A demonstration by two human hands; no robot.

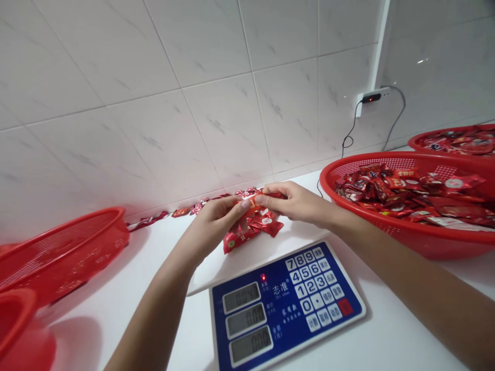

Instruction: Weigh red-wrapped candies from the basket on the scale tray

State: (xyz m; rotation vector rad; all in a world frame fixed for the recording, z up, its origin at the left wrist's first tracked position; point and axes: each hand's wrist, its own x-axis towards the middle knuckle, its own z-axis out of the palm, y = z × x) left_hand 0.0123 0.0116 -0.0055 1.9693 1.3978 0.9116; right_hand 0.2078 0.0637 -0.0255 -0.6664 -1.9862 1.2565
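Both hands are over the white pan (220, 270) of a blue digital scale (286, 304). My left hand (216, 221) pinches the left end of a red-orange packet (253, 204) between thumb and fingers. The other end of the same packet is gripped by my right hand (282, 201). Several red wrapped packets (266, 222) lie on the pan just below the hands, partly hidden by the left fingers. A small red light glows on the scale's panel beside its displays.
At right stands a red perforated basket (406, 239) full of red packets, another filled basket (415, 141) behind it. Red baskets (112, 226) stand at left. Loose packets (181, 212) line the tiled wall. A cable (353, 126) hangs from a power strip (382, 93).
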